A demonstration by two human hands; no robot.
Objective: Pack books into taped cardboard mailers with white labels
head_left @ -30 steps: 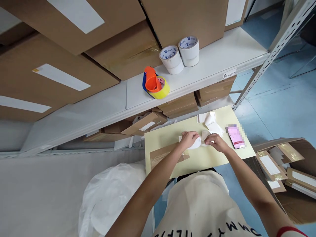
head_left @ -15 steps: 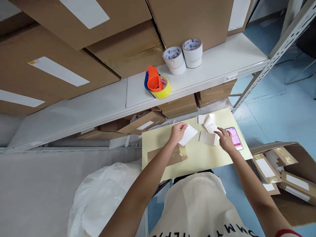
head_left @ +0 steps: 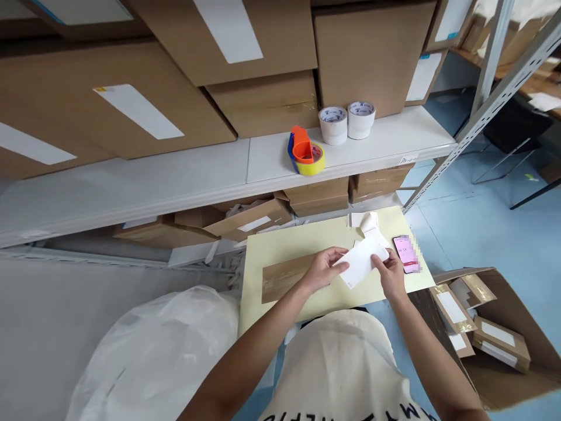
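white paper in the fingers

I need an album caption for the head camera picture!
Left hand and right hand hold white paper above a pale yellow table.

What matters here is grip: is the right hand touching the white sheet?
Touching: the head view shows the right hand pinching the white sheet, thumb on top.

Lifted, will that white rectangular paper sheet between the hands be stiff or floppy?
The white sheet looks thin, so probably light. It lies nearly flat between left hand and right hand, suggesting slight stiffness; an unsupported corner might droop.
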